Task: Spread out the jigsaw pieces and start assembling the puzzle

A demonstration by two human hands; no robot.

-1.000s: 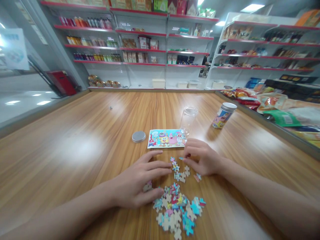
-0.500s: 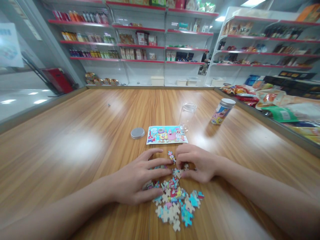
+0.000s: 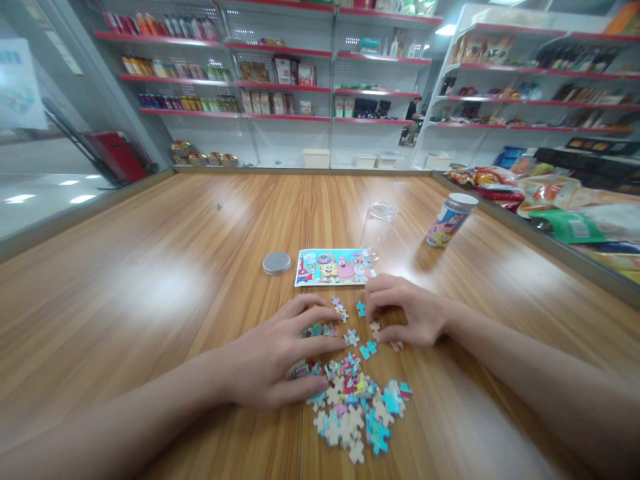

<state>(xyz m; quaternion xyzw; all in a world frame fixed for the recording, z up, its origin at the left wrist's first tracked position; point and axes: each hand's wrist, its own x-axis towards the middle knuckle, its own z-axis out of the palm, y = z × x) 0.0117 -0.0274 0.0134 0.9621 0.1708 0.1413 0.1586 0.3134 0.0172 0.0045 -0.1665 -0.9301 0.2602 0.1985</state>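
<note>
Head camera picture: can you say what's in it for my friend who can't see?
A person's two hands, left spread and right with bent fingers, are among jigsaw pieces on a wooden table. Beyond them lie a cartoon picture card and silver lid, with a clear jar and cartoon-printed can. Store shelves fill the background.

The head view looks forward and down from the near side of the table (image 3: 240,223), close above the left hand (image 3: 273,353) and right hand (image 3: 407,310), facing shelves (image 3: 285,118) beyond the far edge.
</note>
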